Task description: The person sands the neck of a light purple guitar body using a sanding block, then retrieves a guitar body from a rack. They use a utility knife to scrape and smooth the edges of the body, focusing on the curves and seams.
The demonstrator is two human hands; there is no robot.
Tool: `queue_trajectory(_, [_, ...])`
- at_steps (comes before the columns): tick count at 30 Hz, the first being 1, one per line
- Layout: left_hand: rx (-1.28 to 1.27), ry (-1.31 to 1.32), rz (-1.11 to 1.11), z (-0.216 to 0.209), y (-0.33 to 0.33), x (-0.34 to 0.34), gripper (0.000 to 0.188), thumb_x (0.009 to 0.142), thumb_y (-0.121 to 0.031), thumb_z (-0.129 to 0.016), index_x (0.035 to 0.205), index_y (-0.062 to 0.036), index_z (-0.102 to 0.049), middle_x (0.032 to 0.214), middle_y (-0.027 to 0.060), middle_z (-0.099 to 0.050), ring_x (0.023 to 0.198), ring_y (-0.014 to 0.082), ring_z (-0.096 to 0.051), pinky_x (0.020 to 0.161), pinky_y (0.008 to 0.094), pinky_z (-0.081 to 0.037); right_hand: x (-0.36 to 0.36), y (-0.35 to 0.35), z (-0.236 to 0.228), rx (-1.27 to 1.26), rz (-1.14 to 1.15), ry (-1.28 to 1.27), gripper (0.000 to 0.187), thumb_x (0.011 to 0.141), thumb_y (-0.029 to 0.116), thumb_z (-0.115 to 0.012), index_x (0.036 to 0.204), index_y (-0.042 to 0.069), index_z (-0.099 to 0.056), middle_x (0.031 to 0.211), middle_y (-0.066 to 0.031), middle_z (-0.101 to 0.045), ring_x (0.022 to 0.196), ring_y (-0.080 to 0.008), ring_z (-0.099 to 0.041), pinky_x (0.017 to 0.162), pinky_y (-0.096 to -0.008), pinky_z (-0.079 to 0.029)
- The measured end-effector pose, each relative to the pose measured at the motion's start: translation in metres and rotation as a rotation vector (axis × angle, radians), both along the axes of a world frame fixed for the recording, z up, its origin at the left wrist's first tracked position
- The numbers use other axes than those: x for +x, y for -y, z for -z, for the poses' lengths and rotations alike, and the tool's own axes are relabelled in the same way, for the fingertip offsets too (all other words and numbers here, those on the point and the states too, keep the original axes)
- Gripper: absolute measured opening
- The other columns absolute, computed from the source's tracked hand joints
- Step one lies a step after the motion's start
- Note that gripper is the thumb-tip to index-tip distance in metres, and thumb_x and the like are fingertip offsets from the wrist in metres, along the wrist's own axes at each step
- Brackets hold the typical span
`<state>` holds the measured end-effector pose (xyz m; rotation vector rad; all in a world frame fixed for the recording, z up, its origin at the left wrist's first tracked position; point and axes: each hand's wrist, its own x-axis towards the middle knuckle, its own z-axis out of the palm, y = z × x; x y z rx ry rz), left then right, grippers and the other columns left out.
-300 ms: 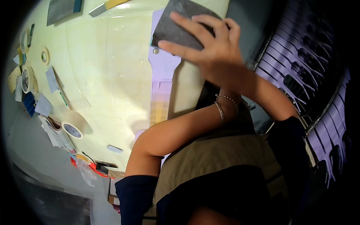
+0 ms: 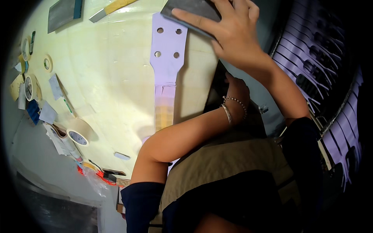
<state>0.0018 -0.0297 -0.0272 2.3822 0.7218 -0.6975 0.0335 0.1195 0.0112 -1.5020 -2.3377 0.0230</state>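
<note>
A lavender-painted instrument neck (image 2: 165,73), perhaps a ukulele's, lies on a pale worktable with its head away from me. Its head has several round holes, and a yellowish bare band shows further down the shaft. My right hand (image 2: 235,33) grips a dark grey flat pad (image 2: 194,11), which looks like sandpaper. The pad is tilted over the far end of the head, and part of it is cut off by the frame. My left forearm crosses over the neck's near part. My left hand (image 2: 237,89) is beside the table's right edge; its fingers are mostly hidden in shadow.
A second grey pad with a blue edge (image 2: 64,15) and a wooden-handled blade tool (image 2: 110,9) lie far left. Rolls of masking tape (image 2: 79,132), paper pieces (image 2: 47,112) and a small grey block (image 2: 122,155) lie along the left. Racks of lavender necks (image 2: 295,58) stand at right.
My right hand has moved away and slightly right with the pad, uncovering the holes in the head. The neck has shifted slightly left in the picture. My left arm stays across my body.
</note>
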Motion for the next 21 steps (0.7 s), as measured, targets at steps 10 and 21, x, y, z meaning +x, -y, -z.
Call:
queue_trajectory(10, [-0.177,0.562,-0.492,0.058,0.065,-0.001,0.031,0.094,-0.019,-0.047,0.12,-0.0082,-0.06,0.116,0.0107,-0.061,0.11,0.0264,-0.057,0.096,0.0405,-0.043,-0.026,0.016,0.003,-0.067,-0.171,-0.097,0.042,0.08,0.016,-0.058,0.114,0.038,-0.067,0.142,-0.0017,-0.047,0.115,-0.0198,-0.045,0.089,-0.0505,-0.033])
queue_trajectory(21, [-0.097,0.327,-0.355,0.02,0.028,-0.002,0.029,0.093,-0.02,-0.049,0.115,-0.0083,-0.063,0.113,0.0122,-0.063,0.108,0.0262,-0.059,0.098,0.0432,-0.041,-0.046,0.054,-0.012,-0.051,-0.214,-0.089,0.035,0.079,0.022,-0.06,0.108,0.038,-0.07,0.139,-0.0004,-0.049,0.11,-0.019,-0.047,0.089,-0.0491,-0.035])
